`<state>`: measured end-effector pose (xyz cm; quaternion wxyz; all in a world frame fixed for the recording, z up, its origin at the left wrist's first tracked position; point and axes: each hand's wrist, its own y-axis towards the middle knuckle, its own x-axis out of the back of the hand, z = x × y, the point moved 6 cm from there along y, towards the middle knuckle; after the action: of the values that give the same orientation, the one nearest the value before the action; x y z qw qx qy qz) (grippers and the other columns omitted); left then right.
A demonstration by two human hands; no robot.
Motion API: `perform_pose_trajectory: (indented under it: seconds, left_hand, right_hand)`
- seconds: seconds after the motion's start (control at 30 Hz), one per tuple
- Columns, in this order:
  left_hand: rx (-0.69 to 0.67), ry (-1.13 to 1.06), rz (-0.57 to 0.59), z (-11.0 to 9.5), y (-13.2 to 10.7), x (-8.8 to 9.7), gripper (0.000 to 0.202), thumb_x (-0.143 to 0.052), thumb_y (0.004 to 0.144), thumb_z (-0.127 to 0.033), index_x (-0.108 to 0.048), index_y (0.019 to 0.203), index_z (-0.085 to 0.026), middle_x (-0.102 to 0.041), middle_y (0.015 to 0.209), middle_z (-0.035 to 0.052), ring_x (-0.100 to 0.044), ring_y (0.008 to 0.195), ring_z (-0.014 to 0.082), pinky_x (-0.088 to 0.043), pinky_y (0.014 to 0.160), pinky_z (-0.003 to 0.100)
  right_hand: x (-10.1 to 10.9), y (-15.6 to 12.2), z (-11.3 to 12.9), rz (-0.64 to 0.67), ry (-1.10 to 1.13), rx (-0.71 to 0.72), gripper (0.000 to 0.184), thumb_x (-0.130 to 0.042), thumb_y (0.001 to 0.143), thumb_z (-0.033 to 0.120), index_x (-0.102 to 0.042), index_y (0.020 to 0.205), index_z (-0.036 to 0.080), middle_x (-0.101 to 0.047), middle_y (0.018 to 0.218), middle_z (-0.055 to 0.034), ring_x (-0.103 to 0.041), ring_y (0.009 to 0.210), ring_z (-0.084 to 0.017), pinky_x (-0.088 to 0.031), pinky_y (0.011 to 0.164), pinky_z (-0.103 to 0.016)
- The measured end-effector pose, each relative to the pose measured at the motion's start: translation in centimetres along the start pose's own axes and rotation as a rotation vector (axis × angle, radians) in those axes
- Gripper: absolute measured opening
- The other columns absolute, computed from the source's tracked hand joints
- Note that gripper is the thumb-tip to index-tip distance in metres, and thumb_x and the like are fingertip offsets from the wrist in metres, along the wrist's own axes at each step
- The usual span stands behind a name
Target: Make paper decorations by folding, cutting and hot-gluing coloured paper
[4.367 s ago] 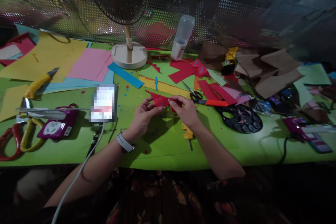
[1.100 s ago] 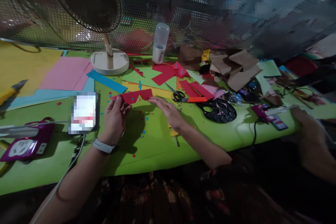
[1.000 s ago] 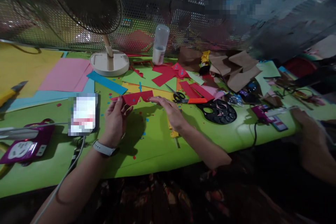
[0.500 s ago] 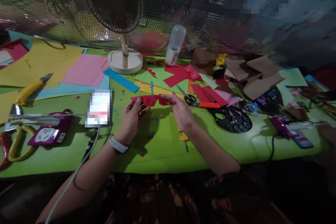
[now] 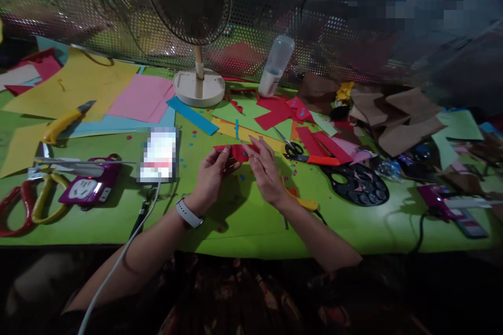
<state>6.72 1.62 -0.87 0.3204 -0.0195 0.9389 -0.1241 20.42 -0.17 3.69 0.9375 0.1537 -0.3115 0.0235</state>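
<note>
Between my hands is a small red paper cutout (image 5: pixel 239 153) with a notched lower edge and blue dots on it. My left hand (image 5: pixel 212 174) pinches its left end between thumb and fingers. The fingers of my right hand (image 5: pixel 267 175) are stretched out across the cutout's right part, touching it and hiding some of it. Small blue and red paper dots lie scattered on the green table (image 5: pixel 236 230) below. By my right wrist is a yellow-handled tool (image 5: pixel 304 203), partly covered by the forearm.
Black-handled scissors (image 5: pixel 293 149), an orange-handled cutter (image 5: pixel 322 160) and a black palette (image 5: pixel 359 183) lie to the right. A phone (image 5: pixel 157 154), a purple device (image 5: pixel 92 183) and large scissors (image 5: pixel 25 207) are on the left. Behind stand a fan (image 5: pixel 199 89) and a bottle (image 5: pixel 276 65).
My right hand has changed from pinching the cutout's right end to lying across its front with fingers extended. The left hand keeps its pinch. The whole view has shifted a little.
</note>
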Motion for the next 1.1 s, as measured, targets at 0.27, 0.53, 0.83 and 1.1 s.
perform_pose_trajectory:
  seconds: [0.27,0.53,0.83,1.1]
  left_hand:
    - [-0.147,0.133,0.032,-0.8,0.4,0.2,0.028,-0.079,0.076,-0.043,-0.071,0.088,-0.019,-0.074,0.09,0.0039,-0.069,0.078,0.0139,-0.057,0.073,0.027]
    - [-0.627,0.691,0.193,-2.4,-1.1,-1.5,0.017,-0.064,0.091,-0.033,-0.071,0.093,-0.018,-0.074,0.083,0.0045,-0.066,0.073,0.0133,-0.054,0.066,0.026]
    - [-0.608,0.631,0.247,-2.0,-0.9,-1.3,0.019,-0.066,0.09,-0.032,-0.068,0.101,-0.017,-0.076,0.096,0.0082,-0.073,0.086,0.0164,-0.06,0.081,0.032]
    - [-0.555,0.541,0.26,-1.5,-0.7,-1.3,0.019,-0.067,0.089,-0.03,-0.068,0.102,-0.016,-0.076,0.093,0.0075,-0.073,0.083,0.0155,-0.062,0.084,0.034]
  right_hand:
    - [2.6,-0.2,0.6,-0.082,-0.033,0.104,0.04,-0.042,0.101,0.047,-0.063,0.131,0.032,-0.055,0.143,-0.0046,-0.038,0.141,-0.024,-0.032,0.117,-0.047]
    - [3.5,0.1,0.6,-0.107,-0.387,0.371,0.029,-0.054,0.099,0.028,-0.068,0.123,0.023,-0.072,0.113,-0.0091,-0.063,0.106,-0.024,-0.048,0.095,-0.042]
    - [1.1,0.3,1.6,-0.183,-0.602,0.494,0.019,-0.056,0.097,0.021,-0.073,0.106,0.018,-0.075,0.098,-0.0075,-0.062,0.088,-0.021,-0.044,0.077,-0.034]
    - [0.4,-0.5,1.8,-0.246,-0.72,0.635,0.019,-0.055,0.096,0.014,-0.072,0.106,0.013,-0.075,0.098,-0.0094,-0.06,0.083,-0.022,-0.042,0.077,-0.035]
